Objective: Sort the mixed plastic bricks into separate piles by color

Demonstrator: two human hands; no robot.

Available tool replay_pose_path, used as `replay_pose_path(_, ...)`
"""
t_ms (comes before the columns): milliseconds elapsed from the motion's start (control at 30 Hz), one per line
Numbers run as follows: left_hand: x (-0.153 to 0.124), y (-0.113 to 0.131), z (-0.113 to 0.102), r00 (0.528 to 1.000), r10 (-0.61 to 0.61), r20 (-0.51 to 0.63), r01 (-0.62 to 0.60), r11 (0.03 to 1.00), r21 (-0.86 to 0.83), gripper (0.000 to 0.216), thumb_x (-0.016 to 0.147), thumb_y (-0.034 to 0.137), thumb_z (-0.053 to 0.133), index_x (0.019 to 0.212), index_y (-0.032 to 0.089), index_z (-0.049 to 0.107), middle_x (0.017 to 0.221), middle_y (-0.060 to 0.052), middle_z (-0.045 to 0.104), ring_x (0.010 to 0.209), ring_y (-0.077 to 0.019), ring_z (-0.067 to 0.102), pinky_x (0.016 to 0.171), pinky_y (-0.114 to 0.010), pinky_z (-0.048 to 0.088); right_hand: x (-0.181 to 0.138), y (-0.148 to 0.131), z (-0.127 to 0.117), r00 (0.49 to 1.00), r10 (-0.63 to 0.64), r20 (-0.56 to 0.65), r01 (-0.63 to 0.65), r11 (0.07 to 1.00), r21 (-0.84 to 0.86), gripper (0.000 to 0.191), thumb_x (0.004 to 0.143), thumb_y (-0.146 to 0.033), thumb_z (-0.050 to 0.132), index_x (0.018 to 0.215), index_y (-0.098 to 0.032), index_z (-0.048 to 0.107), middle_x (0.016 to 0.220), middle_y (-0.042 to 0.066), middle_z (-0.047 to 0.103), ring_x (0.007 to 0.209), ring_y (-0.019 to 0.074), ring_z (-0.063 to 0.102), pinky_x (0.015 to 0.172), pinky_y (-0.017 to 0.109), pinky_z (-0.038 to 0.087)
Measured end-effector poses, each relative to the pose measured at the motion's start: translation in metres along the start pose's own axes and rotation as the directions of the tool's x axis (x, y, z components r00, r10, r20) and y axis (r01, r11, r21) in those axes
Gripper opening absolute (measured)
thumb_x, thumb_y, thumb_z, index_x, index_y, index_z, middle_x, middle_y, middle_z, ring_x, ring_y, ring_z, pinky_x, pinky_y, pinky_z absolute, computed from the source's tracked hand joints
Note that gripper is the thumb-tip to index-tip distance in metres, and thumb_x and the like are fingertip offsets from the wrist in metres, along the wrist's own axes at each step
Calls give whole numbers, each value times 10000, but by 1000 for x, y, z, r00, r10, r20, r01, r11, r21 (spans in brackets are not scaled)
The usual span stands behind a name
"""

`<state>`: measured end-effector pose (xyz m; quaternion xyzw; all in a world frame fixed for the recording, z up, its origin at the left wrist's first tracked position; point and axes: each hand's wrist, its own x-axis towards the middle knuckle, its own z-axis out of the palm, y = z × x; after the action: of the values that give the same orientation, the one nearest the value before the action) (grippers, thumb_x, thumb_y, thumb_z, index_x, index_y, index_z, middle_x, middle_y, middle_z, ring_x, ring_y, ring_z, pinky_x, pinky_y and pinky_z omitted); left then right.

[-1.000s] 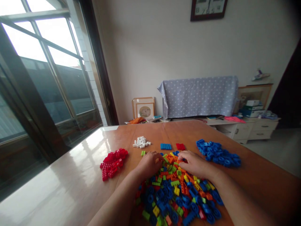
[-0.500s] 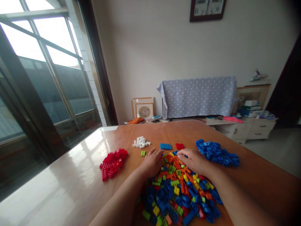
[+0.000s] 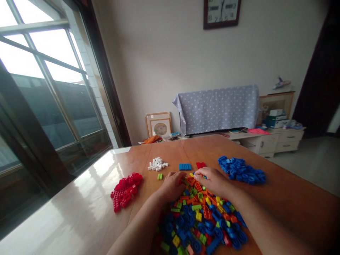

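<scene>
the left hand (image 3: 171,186) lies palm down on the far end of the mixed pile (image 3: 202,219) of bricks, fingers curled together onto orange and green pieces. whether it grips one i cannot tell. the right hand (image 3: 212,180) rests beside it on the same end of the pile, close to the left hand but not touching it. its fingers are bent down, with the tips among yellow and blue bricks at the pile's far edge, and whether they are clamped on a brick cannot be told either. both forearms come in over the pile from the near edge.

the mixed pile sits on the table (image 3: 87,205) right under the hands, with blue, orange, green, yellow and red pieces jumbled together.

sorted groups lie around its far side:
- a green brick (image 3: 159,176) just left of the left hand
- a white heap (image 3: 157,164) beyond the green brick
- a flat light-blue row (image 3: 185,166) ahead of the hands
- a small red set (image 3: 200,165) near the light-blue row
- a blue heap (image 3: 241,170) to the right, apart from the right hand
- a red heap (image 3: 124,189) well to the left

past the table a dotted cloth (image 3: 216,108) hangs over something against the wall. a framed picture (image 3: 158,125) leans on the floor to its left, and a low cabinet (image 3: 271,140) stands to its right. a wall clock (image 3: 221,12) is cut off at the top of the view, and only its lower numerals 8, 7, 6 and 5 can be read. a window (image 3: 39,88) fills the left side.
</scene>
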<state>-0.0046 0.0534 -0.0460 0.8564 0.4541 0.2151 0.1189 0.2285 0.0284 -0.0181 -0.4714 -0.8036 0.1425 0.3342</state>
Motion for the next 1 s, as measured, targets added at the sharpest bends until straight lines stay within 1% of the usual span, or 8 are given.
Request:
replay_pose_path(200, 1, 4, -3, 1000, 12, -27, -12, 1000, -1, 481, 740, 219, 609, 1220, 250, 603, 1146, -39, 668, 1046, -241, 559, 965, -362, 434, 1, 1, 0, 1000, 2, -8, -2, 1000, 0, 296, 923, -401, 515, 968, -221, 745, 931, 56, 743, 890, 212, 650, 807, 294, 463)
replay_pose_path(300, 1, 3, -1, 999, 5, -35, -4, 1000, 20, 493, 742, 231, 612, 1235, 247, 605, 1155, -52, 661, 1089, -261, 540, 982, -376, 428, 1, 2, 1, 1000, 8, -13, -8, 1000, -4, 295, 921, -404, 520, 971, -219, 745, 941, 58, 744, 900, 211, 655, 813, 293, 464)
replay_pose_path(467, 0, 2, 0, 1000, 12, -4, -12, 1000, -16, 565, 777, 227, 576, 1341, 264, 560, 1246, -51, 646, 1202, -264, 503, 1038, -351, 410, -1, 0, 0, 1000, 13, -7, -13, 1000, -7, 286, 913, -396, 531, 982, -218, 745, 948, 58, 747, 895, 212, 660, 818, 292, 468)
replay_pose_path(567, 1, 4, -2, 1000, -1, 0, 1, 999, -32, 575, 750, 207, 586, 1323, 256, 577, 1244, -46, 654, 1189, -266, 510, 1031, -350, 416, -1, -3, -1, 1000, 21, 8, -21, 1000, -6, 280, 909, -380, 538, 999, -217, 747, 946, 58, 753, 878, 213, 665, 833, 297, 470)
replay_pose_path(700, 2, 6, -2, 1000, -19, -3, 19, 998, -63, 570, 698, 157, 594, 1262, 243, 590, 1178, -41, 673, 1083, -249, 555, 964, -346, 444, 0, -5, -2, 1000, 23, 19, -24, 1000, 6, 277, 916, -366, 532, 1007, -219, 748, 929, 53, 759, 853, 206, 673, 827, 292, 470)
replay_pose_path(833, 3, 4, 4, 1000, -24, -8, 23, 988, -150, 627, 684, 108, 569, 1297, 232, 525, 1079, -33, 668, 977, -194, 587, 869, -294, 467, -1, -4, -2, 1000, 20, 15, -21, 1000, 12, 272, 919, -366, 530, 1005, -227, 748, 926, 49, 763, 847, 205, 679, 826, 290, 469)
replay_pose_path(900, 3, 3, 6, 1000, -12, -25, 7, 984, -180, 625, 679, 95, 567, 1290, 221, 519, 1047, -28, 656, 934, -174, 584, 826, -273, 467, -1, -4, -2, 1000, 24, 14, -24, 1000, 9, 270, 915, -364, 535, 1013, -226, 746, 929, 51, 765, 852, 206, 682, 832, 290, 468)
replay_pose_path(1000, 3, 4, 6, 999, 16, -52, -25, 982, -188, 478, 673, 80, 565, 1136, 193, 594, 966, -20, 637, 855, -151, 564, 758, -247, 455, -1, -3, -2, 1000, 22, 8, -22, 1000, 3, 273, 916, -361, 534, 1026, -224, 742, 946, 54, 764, 861, 206, 683, 840, 291, 466)
